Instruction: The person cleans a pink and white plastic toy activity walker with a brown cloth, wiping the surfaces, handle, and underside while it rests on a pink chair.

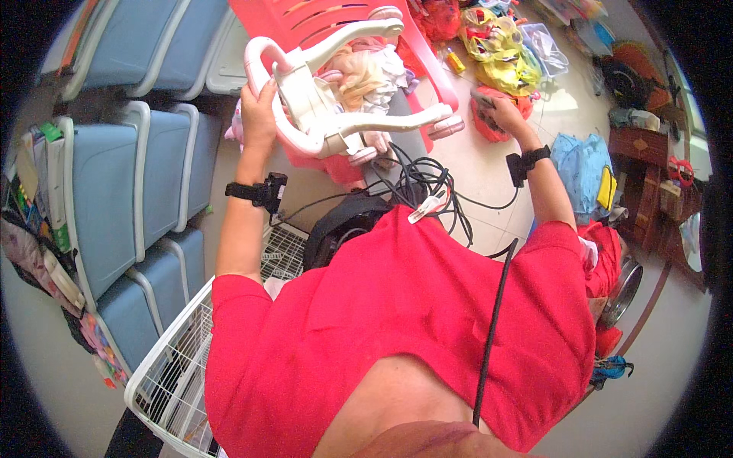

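Observation:
My left hand (260, 117) grips the curved end of a white and pink plastic frame with small wheels (306, 97), at the upper middle. Behind the frame is a large pink plastic basket (441, 86) with slotted sides, with cream and white cloth items (363, 71) about it. My right hand (504, 114), at the upper right, is closed on a dark greyish item, perhaps a cloth, over a red plastic bag (487, 129). Both wrists wear black straps with small devices. A coiled black cable (424, 177) lies in front of my body.
Blue storage bins with white rims (106, 200) are stacked at the left. A white wire basket (166, 352) stands at the lower left. Yellow plastic bags (507, 68), a clear tray (547, 51) and a light blue bag (578, 172) sit on the tiled floor at the right.

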A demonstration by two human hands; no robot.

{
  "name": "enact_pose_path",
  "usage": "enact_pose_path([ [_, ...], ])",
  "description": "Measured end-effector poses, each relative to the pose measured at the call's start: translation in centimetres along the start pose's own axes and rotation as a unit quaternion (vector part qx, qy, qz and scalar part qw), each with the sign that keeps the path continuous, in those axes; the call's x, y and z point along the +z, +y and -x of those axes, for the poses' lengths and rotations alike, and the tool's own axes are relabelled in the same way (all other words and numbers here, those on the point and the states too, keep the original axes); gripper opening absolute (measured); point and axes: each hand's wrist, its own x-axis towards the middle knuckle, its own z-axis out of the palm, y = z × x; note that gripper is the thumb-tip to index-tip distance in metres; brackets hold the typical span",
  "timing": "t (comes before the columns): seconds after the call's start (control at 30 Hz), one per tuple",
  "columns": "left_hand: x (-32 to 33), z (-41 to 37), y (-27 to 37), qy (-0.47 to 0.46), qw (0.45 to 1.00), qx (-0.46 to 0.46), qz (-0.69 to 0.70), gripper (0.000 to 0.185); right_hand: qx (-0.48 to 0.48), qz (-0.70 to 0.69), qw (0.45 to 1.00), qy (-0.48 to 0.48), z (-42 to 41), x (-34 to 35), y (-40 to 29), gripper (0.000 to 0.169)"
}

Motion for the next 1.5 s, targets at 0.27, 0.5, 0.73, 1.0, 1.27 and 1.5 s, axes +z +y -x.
enact_pose_path([
  [0.27,4.8,-0.6,1.0,-0.052,0.997,-0.019,0.056,0.036,-0.227,0.209,0.949,0.060,-3.2,9.1,0.4,0.024],
  [0.5,7.5,-0.8,1.2,-0.069,0.995,0.002,0.068,0.040,-0.145,0.000,0.987,0.062,2.2,13.0,-5.7,0.028],
  [0.73,7.9,-1.5,1.7,-0.072,0.996,-0.008,0.054,0.038,-0.023,-0.225,0.974,-0.019,5.6,13.1,-4.9,0.028],
  [1.0,9.3,-2.2,1.5,-0.060,0.997,0.017,0.052,0.039,0.142,-0.863,0.484,-0.021,0.7,18.6,-0.2,0.034],
  [1.27,7.1,-2.7,1.4,-0.058,0.998,-0.029,0.028,0.037,0.029,-0.903,0.420,-0.081,0.9,22.0,-4.3,0.039],
  [1.5,7.1,-2.6,1.1,-0.040,0.999,-0.010,0.036,0.030,-0.011,-0.875,0.435,-0.212,-0.9,24.1,-11.3,0.042],
])
